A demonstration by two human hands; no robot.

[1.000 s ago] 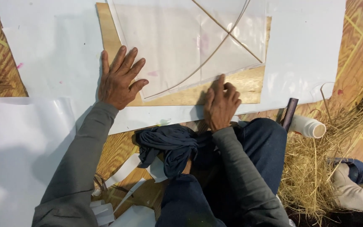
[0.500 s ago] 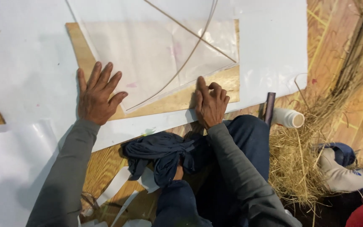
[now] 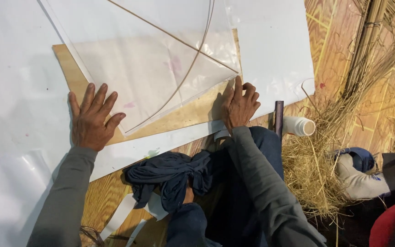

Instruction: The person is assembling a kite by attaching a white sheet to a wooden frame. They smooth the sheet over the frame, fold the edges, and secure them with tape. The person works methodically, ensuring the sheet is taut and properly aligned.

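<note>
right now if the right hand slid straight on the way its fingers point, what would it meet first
Probably the translucent sheet's corner: the right hand lies on the wooden board with fingertips at that edge, thin crossed sticks just beyond.

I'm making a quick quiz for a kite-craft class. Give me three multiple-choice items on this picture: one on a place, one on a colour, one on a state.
1. Where does the white bottle lie?
A. on the wooden board
B. beside the straw, right of the right hand
C. under the left hand

2. What colour is the bunched cloth near the person's lap?
A. dark blue
B. red
C. yellow

3. How does the left hand rest?
A. closed in a fist
B. flat, fingers spread, on the sheet
C. lifted off the sheet

Answers:
1 B, the bottle lies on its side at the edge of the straw, right of the right hand.
2 A, the cloth is dark blue.
3 B, the palm presses down flat at the corner of the translucent sheet over the wooden board.
</note>
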